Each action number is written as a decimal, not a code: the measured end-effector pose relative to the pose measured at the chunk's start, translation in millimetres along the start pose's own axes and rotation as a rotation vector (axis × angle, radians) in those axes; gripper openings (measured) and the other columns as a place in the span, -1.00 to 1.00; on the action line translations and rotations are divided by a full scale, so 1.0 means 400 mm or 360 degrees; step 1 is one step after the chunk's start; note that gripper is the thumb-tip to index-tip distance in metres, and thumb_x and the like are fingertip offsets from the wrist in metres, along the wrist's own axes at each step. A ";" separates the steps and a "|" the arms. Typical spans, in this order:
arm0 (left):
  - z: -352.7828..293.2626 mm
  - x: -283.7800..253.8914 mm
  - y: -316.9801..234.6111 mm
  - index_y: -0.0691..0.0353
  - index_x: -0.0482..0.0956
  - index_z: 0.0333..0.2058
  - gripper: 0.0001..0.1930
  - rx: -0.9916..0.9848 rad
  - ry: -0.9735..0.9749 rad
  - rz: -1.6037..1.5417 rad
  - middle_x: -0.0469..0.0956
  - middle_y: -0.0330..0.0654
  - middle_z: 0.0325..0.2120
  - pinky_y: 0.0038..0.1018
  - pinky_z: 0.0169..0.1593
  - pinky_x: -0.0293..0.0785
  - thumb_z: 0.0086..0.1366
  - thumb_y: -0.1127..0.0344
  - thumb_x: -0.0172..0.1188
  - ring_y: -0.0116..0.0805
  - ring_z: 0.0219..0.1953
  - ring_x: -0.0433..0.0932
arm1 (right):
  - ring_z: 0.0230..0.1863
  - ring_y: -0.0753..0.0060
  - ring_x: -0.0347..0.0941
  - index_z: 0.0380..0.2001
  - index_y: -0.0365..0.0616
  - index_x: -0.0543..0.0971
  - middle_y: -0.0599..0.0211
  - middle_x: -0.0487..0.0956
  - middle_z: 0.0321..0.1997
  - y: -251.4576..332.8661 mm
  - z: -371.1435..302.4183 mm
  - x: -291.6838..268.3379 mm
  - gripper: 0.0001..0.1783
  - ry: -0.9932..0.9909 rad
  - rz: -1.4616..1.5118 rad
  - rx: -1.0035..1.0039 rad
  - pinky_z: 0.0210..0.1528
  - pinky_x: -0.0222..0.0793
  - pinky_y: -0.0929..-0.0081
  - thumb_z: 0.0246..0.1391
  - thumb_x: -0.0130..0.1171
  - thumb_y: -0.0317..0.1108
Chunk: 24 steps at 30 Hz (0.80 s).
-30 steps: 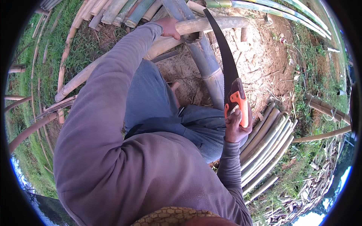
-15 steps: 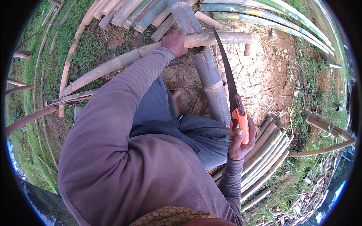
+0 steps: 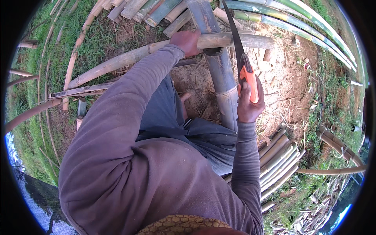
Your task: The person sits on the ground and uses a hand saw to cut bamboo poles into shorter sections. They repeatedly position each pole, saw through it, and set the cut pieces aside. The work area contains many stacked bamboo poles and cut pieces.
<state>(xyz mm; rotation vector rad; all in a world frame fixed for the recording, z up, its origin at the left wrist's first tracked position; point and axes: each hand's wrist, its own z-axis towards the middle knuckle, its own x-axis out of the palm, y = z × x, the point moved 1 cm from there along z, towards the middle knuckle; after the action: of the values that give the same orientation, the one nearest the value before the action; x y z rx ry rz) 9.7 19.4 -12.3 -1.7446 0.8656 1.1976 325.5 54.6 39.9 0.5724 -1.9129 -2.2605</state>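
Observation:
My left hand [image 3: 185,42] is wrapped over a tan bamboo pole [image 3: 117,64] that lies crosswise on a thick grey bamboo trunk [image 3: 220,80]. The pole sits at a dark notch in the trunk, and its cut end [image 3: 256,41] sticks out to the right. In my right hand [image 3: 249,102] is a hand saw [image 3: 237,43], gripped by its orange handle. Its long dark curved blade points up and away, crossing the pole in view right of the trunk. I cannot tell whether the blade touches the pole.
Cut bamboo lengths [image 3: 156,13] lie at the far left, and long green poles [image 3: 282,27] at the far right. A stack of cut bamboo [image 3: 279,164] rests near my right forearm. Bamboo scraps [image 3: 317,211] are heaped at the lower right. My bare foot [image 3: 184,103] is beside the trunk.
My right hand has moved the saw forward and away from my body, so the blade now crosses the pole with more of its length. My left hand keeps its hold on the pole.

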 end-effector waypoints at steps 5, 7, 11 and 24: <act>0.034 0.017 0.031 0.16 0.54 0.09 -0.30 -0.0015 0.0097 -0.0028 0.74 0.06 -0.16 0.00 -0.01 0.65 0.03 -0.06 0.55 0.13 -0.09 0.74 | 0.13 0.14 0.66 0.32 -0.56 0.43 -0.14 0.64 0.17 0.094 -0.228 -0.154 -0.34 0.0047 -0.0017 0.0049 0.10 0.66 0.32 0.45 0.20 -0.14; 0.039 0.010 0.021 0.13 0.55 0.08 -0.31 -0.0029 0.0134 -0.0035 0.74 0.05 -0.16 0.00 0.01 0.65 0.03 -0.06 0.54 0.13 -0.08 0.73 | 0.10 0.16 0.67 0.29 -0.56 0.46 -0.12 0.64 0.17 0.098 -0.225 -0.142 -0.36 0.0054 -0.0007 0.0006 0.07 0.66 0.37 0.46 0.19 -0.14; 0.044 -0.005 -0.003 0.18 0.61 0.08 -0.31 0.0085 0.0122 -0.0043 0.75 0.07 -0.14 -0.04 0.06 0.67 0.04 -0.07 0.55 0.08 -0.03 0.74 | -0.21 0.59 0.57 0.22 -0.37 0.58 0.26 0.72 -0.13 -0.024 0.075 0.049 -0.59 -0.0057 0.0079 -0.0009 -0.13 0.55 0.51 0.39 0.26 -0.43; 0.082 -0.021 0.045 0.20 0.63 0.12 -0.24 0.0077 0.0266 -0.0101 0.73 0.09 -0.07 -0.07 0.08 0.64 -0.02 -0.10 0.55 0.09 0.00 0.72 | 0.17 0.22 0.62 0.33 -0.52 0.43 -0.07 0.64 0.19 0.031 -0.105 -0.081 -0.35 0.0106 0.0117 0.0152 0.15 0.61 0.33 0.45 0.23 -0.15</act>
<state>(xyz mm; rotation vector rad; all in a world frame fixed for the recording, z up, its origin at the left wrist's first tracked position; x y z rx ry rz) -21.0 42.1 -15.5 -1.8381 0.9217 0.9925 368.7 24.2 53.4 0.5716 -1.9840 -2.0888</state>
